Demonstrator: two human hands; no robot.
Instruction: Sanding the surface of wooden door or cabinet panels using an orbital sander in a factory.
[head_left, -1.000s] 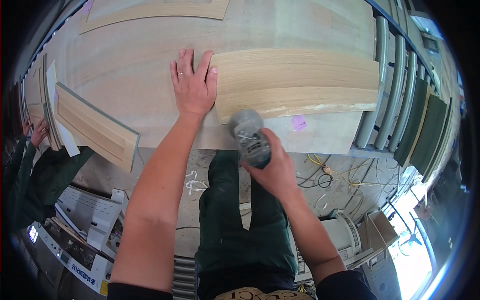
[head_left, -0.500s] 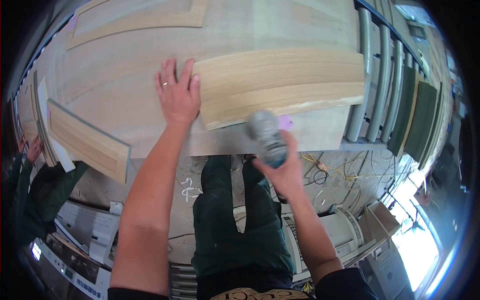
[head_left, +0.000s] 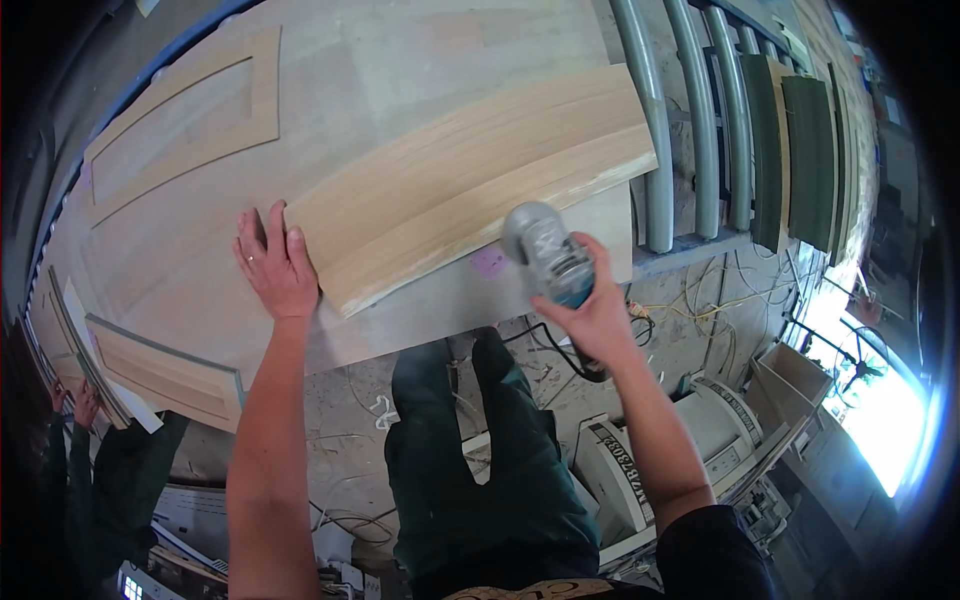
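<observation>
- Wooden panel [head_left: 470, 180]: it lies on the workbench [head_left: 210, 240], slanting from near the left hand up to the rollers, with a pale, rough strip along its near edge.
- Power sander [head_left: 550, 258], as it appears: its grey round head overlaps the panel's near edge, right of that edge's middle; whether it touches the wood is unclear.
- Right hand [head_left: 597, 318]: wrapped around the sander's body, on the near side of the panel.
- Left hand [head_left: 275, 268]: fingers spread, gripping nothing, laid on the bench with its thumb side against or just beside the panel's left end.
- Step in hand, as I judge it: smoothing the panel's near edge, with the left hand steadying the end. Further work there would call for an even pass along the pale strip and a firm brace from the left hand.
- Pink slip [head_left: 489, 261]: on the bench, just off the panel's near edge; no writing can be made out.
- Rectangular wooden frame [head_left: 266, 90]: beyond the panel, to its left.
- Metal rollers [head_left: 690, 120], 3 of them prominent: at the panel's right end, with dark green boards [head_left: 806, 160] farther right.
- White machine [head_left: 690, 430]: on the near side of the panel, below bench level; dark letters and numerals mark its rounded edge.
</observation>
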